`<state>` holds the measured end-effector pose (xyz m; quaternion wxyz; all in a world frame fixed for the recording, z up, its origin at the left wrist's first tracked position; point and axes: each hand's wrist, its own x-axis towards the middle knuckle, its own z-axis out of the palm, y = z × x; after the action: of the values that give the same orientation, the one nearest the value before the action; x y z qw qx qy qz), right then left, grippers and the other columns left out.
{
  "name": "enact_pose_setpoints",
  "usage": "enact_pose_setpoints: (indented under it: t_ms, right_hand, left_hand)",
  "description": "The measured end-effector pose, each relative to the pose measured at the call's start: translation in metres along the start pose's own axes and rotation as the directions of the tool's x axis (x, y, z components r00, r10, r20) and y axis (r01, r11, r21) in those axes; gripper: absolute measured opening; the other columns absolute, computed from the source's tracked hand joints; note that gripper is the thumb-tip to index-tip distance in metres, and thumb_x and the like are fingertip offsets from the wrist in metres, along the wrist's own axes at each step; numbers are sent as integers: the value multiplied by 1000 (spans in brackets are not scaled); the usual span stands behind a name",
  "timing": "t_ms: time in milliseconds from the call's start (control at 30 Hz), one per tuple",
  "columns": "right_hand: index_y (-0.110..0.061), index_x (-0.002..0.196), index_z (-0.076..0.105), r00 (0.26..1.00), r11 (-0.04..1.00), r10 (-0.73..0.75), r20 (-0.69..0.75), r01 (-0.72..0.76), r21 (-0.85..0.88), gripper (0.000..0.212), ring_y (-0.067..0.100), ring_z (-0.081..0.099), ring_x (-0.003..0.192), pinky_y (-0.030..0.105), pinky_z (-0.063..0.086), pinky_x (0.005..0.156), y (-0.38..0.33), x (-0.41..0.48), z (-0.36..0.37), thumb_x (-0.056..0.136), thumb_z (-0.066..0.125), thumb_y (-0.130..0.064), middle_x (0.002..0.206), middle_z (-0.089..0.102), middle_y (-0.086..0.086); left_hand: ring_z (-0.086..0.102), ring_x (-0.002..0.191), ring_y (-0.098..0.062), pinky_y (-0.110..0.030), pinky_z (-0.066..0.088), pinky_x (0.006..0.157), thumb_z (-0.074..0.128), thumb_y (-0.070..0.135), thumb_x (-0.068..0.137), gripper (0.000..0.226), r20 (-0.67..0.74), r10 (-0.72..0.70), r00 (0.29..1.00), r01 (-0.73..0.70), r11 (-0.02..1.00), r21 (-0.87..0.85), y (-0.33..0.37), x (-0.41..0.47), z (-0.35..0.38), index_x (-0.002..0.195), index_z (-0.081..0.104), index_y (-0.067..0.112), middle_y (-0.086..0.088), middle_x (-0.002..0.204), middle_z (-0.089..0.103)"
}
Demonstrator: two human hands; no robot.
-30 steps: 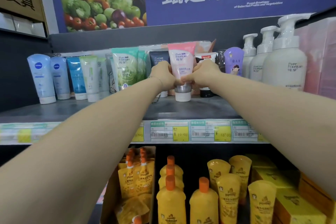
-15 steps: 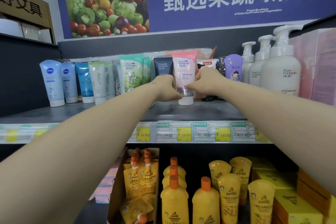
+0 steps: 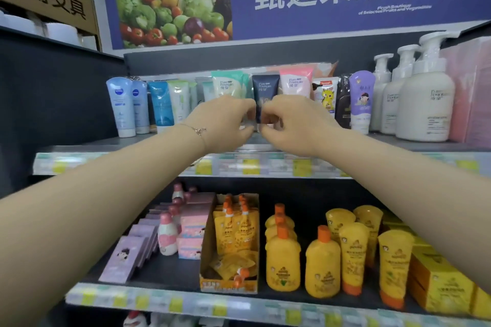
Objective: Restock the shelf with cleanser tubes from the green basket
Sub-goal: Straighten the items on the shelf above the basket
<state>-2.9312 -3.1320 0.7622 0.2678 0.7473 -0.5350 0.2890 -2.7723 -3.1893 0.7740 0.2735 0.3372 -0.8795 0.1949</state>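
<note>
Navy-blue cleanser tube [image 3: 265, 93] pinched low on its body between fingers [image 3: 248, 111] of left hand [image 3: 225, 125] and fingers of right hand [image 3: 289, 125], both sets curled in and meeting at the tube's lower part; blurred there, so exact contact hard to read. Standing upright in the row on the upper shelf [image 3: 85, 147], about midway along it, cap hidden behind the knuckles. Flanked tightly: mint-green tube [image 3: 228, 85] just to its left, pink tube [image 3: 296, 82] just to its right, hardly any gap on either side. Thin bracelet [image 3: 198, 130] on the left wrist. Further left along the row, teal and pale-green tubes, then two light-blue tubes [image 3: 119, 106] near the shelf's left end, against the dark side panel. Further right, a cartoon-printed tube, a dark one, a lilac tube [image 3: 361, 101], then three white pump bottles [image 3: 425, 103] and a pink pack at the right end. Bare grey strip of shelf along the front edge, widest at the left front corner; price-label rail [image 3: 252, 167] running along that edge. Below, lower shelf crowded with yellow bottles [image 3: 283, 265] and tubes, a carton of yellow pouches, pink and lilac boxes to the left. Green basket out of view.
</note>
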Motion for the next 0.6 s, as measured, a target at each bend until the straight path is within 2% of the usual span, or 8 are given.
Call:
enact_pose_setpoints:
  t_ms: [100,267,467,600]
  right_hand:
    - [-18,87,62,995,996,-64,-74,60,-64,19,18,52,76,27,33,61,-30,-9,13,87,53,-34,81,53,-5]
    - [-13,77,65,976,992,-122,-182,114,-51,32,22,57,67,31,45,52,-86,-22,39,81,44,-37,72,59,0]
    - [-15,77,60,996,997,-82,-43,83,10,23,24,55,68,32,41,53,-142,-31,76,83,48,-34,72,51,-3]
    - [-18,90,61,997,1000,3,78,-3,-10,23,22,56,84,30,35,61,-170,-46,106,89,49,-37,85,53,-4]
  left_hand:
    - [56,92,-18,-36,50,76,47,36,91,24,19,51,999,-51,998,40,-13,-37,-6,109,54,22,5,103,59]
    - [56,98,-17,-34,48,77,49,34,92,22,51,103,993,-103,995,11,-45,-92,-10,110,53,22,3,107,60]
    - [56,88,-18,-35,48,72,52,32,88,21,140,123,982,-113,990,-81,-85,-144,5,106,56,22,4,97,61]
    - [53,85,-16,-34,49,73,53,34,87,13,220,107,969,-76,987,-144,-101,-173,27,97,52,25,8,91,55]
